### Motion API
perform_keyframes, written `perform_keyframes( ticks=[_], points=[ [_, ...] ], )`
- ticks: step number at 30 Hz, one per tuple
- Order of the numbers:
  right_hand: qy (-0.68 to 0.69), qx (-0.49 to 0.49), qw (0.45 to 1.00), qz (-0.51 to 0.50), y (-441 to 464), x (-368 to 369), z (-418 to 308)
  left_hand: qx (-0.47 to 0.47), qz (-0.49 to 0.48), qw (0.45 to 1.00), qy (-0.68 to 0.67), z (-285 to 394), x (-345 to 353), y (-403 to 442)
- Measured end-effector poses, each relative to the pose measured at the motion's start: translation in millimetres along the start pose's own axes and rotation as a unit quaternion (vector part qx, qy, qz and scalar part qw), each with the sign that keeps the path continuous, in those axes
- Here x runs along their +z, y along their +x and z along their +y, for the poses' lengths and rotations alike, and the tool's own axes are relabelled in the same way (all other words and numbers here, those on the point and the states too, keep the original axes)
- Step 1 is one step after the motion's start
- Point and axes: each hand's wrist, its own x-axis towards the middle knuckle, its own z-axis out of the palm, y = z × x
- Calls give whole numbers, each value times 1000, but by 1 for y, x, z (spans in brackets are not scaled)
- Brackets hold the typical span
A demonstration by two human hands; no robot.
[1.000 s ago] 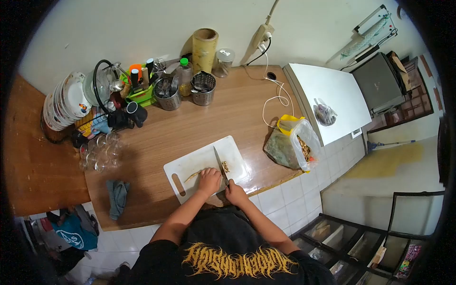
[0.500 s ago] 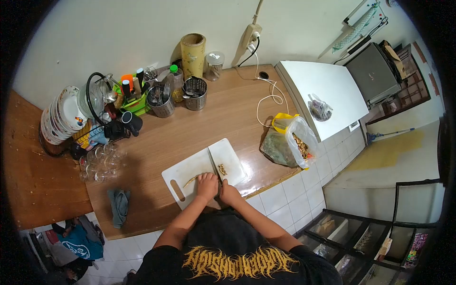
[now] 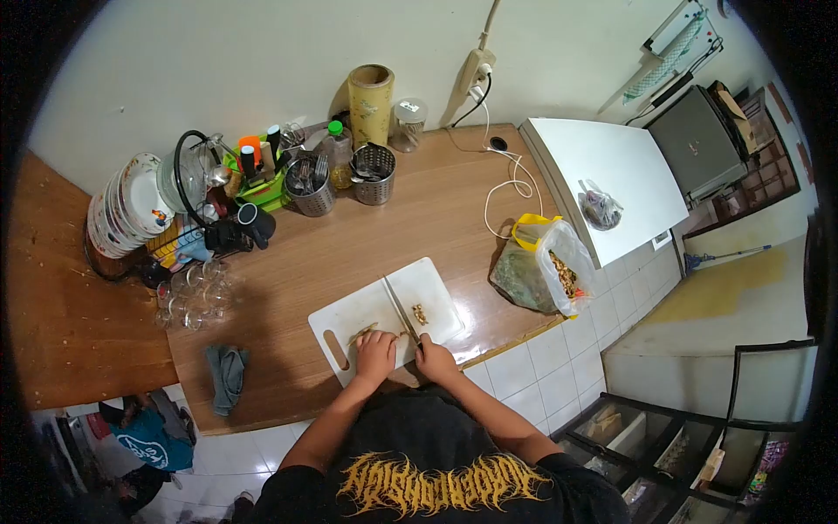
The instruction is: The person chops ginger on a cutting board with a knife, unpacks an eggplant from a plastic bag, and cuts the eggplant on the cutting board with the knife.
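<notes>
Holding the knife [image 3: 401, 306] by its handle, the right hand [image 3: 436, 359] is closed; the left [image 3: 375, 355] curls over a thin, seemingly firm root [image 3: 365, 331] on the board [image 3: 350, 314], best pinned near the cut.

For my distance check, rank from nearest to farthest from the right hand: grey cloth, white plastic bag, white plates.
1. White plastic bag, right of right hand.
2. Grey cloth, table's left end.
3. White plates, far left.

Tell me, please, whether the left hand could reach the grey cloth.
Probably yes: only cutting board and bare tabletop separate the left hand from the grey cloth, though that hand appears busy steadying food.
</notes>
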Motion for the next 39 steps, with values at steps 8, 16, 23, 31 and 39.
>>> perform_keyframes(
  ticks=[8,16,23,31,39],
  points=[
    [116,-42,991,59,9,16,3,32,23,999,-20,15,1,19],
    [139,21,990,-2,9,-4,4,16,23,1000,-10,15,1,26],
    [48,-24,998,-15,2,-16,11,29,55,998,-22,29,11,21],
    [8,-75,997,19,20,-41,41,-64,48,994,-68,54,32,35],
    [100,-172,979,29,45,-138,98,-100,74,987,-104,123,66,91]
  ],
)
